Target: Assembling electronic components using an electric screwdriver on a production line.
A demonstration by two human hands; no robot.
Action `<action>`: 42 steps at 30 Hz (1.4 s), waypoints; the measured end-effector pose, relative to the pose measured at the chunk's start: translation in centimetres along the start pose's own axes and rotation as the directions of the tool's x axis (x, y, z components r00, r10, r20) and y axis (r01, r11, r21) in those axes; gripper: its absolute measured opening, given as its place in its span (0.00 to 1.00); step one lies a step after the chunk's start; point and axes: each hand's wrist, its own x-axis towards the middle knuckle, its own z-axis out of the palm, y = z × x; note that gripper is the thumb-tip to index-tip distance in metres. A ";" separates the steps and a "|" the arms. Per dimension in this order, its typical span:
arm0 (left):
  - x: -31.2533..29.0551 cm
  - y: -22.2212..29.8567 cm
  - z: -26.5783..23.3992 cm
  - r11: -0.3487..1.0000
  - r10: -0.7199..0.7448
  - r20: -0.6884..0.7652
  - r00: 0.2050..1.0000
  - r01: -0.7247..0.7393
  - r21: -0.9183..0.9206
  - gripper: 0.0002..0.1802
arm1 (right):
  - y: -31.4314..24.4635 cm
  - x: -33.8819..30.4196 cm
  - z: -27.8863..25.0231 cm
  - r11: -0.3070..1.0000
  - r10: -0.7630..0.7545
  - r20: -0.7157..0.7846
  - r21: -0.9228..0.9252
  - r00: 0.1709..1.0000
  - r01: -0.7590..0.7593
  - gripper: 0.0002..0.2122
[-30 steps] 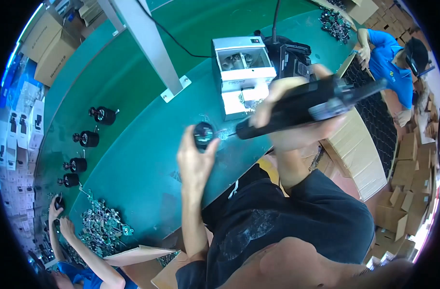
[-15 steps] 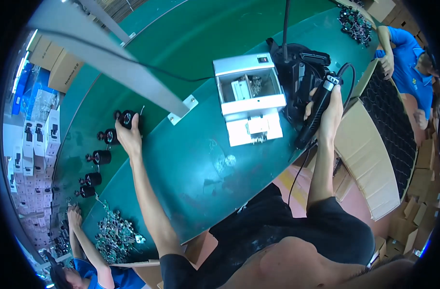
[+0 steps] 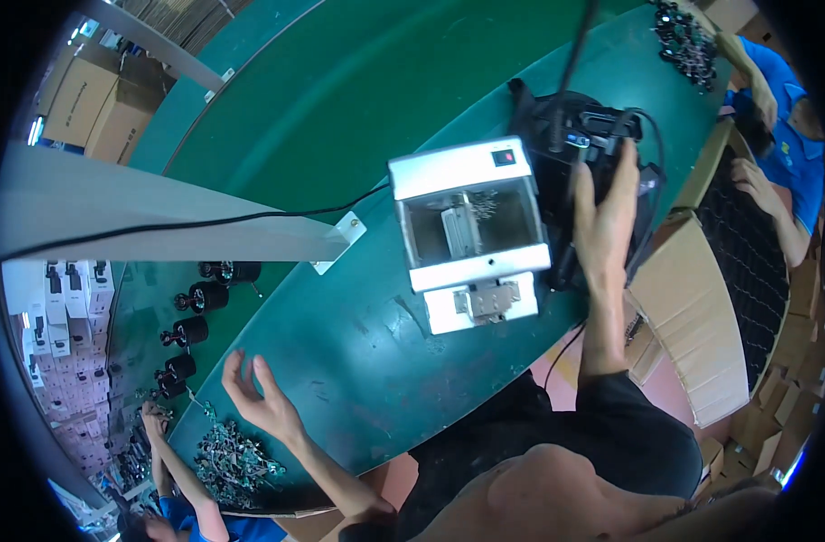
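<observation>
My left hand [image 3: 266, 397] is open and empty over the table, its fingers loosely curled, beside a heap of small wired parts [image 3: 236, 461]. Fingers stretched and apart, my right hand [image 3: 607, 221] is open over a black stand or case [image 3: 543, 122]. A black powered screwdriver [image 3: 648, 181] seems to lie beside and partly beneath that hand, mostly hidden. To the left of it stands a white screw feeder box [image 3: 458, 167], with loose screws in its tray and a metal fixture [image 3: 492, 303] at its front.
Several black cylindrical units [image 3: 205, 296] stand in a row on the green belt at left. A grey metal post [image 3: 178, 212] with a cable crosses above the table [image 3: 340, 361]. Co-workers in blue are at lower left and upper right. An open cardboard box [image 3: 693, 307] stands at right.
My left hand has left a black cylindrical unit on the belt and come back toward me, empty. My right hand has let go of the screwdriver and opened. The head view has shifted.
</observation>
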 end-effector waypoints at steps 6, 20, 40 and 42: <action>-8.3 1.3 -1.8 0.992 0.061 0.004 0.998 -0.060 -0.112 0.10 | 2.3 -0.2 3.3 0.935 -0.338 -0.134 0.063 0.932 0.349 0.21; -20.0 -1.5 0.0 0.878 0.473 0.066 0.879 -0.464 -0.115 0.09 | -6.9 1.0 -7.1 0.530 -0.171 -0.247 0.793 0.954 0.301 0.09; -14.0 -1.5 -1.0 0.969 0.086 0.271 0.959 -0.018 -0.245 0.17 | -52.2 25.5 -17.1 0.487 -0.858 -0.039 0.256 0.512 0.835 0.24; -14.5 -1.5 -0.9 0.963 0.062 0.210 0.976 -0.003 -0.270 0.16 | -54.2 27.0 -16.2 0.529 -0.848 0.146 0.283 0.509 0.800 0.26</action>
